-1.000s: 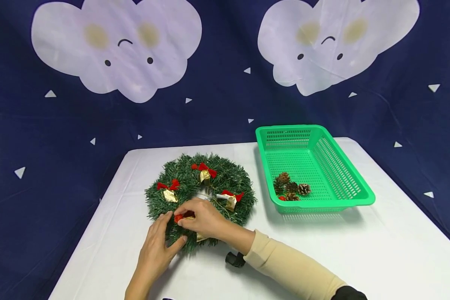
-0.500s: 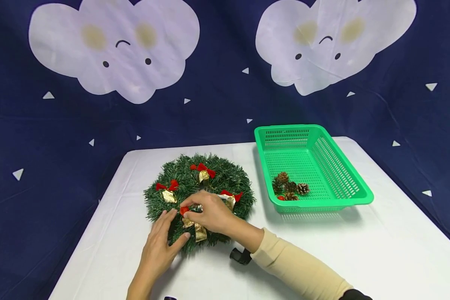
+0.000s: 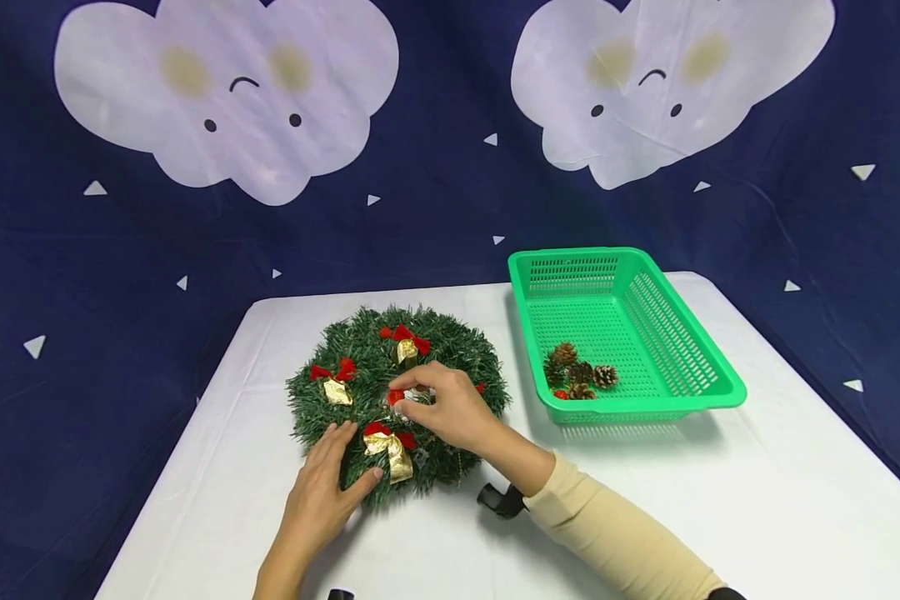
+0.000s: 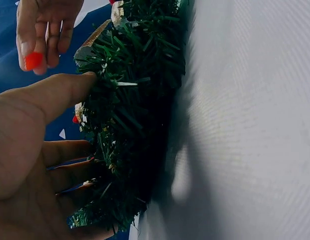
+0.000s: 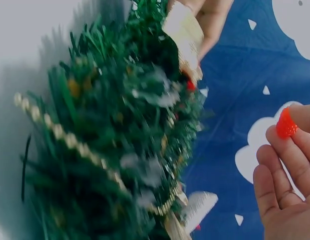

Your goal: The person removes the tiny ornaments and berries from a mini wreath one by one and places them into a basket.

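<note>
A green tinsel wreath (image 3: 457, 337) lies on the white table, trimmed with several red and gold bows. My right hand (image 3: 453, 406) pinches a small red berry (image 3: 396, 397) between thumb and forefinger, over the wreath's centre in the head view. Its bumpy surface shows close up in the right wrist view, where the berry (image 5: 286, 124) is held apart from the greenery. My left hand (image 3: 321, 492) rests on the wreath's near left side with thumb and fingers spread. Between that thumb and the fingers sits a red and gold bow (image 3: 396, 462).
To the right stands a green basket (image 3: 645, 407) of perforated plastic. Several pine cones (image 3: 581, 372) and a small red piece (image 3: 561, 394) lie in its near left corner. Behind the table hangs a dark blue cloth (image 3: 450, 225) with clouds.
My right hand has lifted the berry away from beside the left hand, moving right and back over the wreath's centre. The near bow is uncovered now. My left hand has barely shifted.
</note>
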A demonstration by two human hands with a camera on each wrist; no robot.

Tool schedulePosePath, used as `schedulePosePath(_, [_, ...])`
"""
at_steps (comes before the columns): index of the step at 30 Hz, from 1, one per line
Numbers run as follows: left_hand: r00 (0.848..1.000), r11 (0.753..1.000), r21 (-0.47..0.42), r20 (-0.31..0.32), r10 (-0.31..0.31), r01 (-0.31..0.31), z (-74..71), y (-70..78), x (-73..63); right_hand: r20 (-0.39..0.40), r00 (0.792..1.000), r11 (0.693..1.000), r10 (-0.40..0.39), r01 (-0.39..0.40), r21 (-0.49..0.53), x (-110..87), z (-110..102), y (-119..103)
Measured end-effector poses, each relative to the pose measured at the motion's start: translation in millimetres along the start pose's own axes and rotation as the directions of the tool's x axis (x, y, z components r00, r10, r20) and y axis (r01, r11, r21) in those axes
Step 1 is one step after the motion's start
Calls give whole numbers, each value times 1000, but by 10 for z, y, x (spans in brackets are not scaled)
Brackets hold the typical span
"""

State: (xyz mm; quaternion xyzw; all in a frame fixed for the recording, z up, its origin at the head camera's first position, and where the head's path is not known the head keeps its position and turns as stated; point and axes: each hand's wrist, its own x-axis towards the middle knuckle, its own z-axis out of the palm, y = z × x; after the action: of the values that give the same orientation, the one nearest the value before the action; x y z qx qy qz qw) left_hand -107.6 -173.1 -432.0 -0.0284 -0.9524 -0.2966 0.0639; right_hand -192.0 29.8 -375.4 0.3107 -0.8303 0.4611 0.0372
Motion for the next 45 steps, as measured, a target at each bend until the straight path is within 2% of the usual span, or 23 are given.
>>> schedulePosePath(5, [1000,1000,-4,11,-11,11,8,3,1,-91,996,1000,-1,4,26,-38,-185,65])
schedulePosePath(12, [1000,1000,-7,21,-16,16,23,-2,7,-180,982,997,57,-47,57,-112,-487,137])
schedulePosePath(17, [1000,1000,-6,21,-20,20,27,-8,6,-210,973,994,100,-86,73,-161,-648,202])
schedulePosePath(26, [999,1000,2,29,-21,21,15,9,0,-264,949,985,171,-167,41,-264,-907,312])
schedulePosePath(38, [998,999,7,45,-34,34,8,19,6,-324,913,966,248,-258,11,-382,-1230,599])
schedulePosePath(45, [998,999,6,45,-38,38,6,24,8,-337,903,957,268,-289,-15,-435,-1334,756])
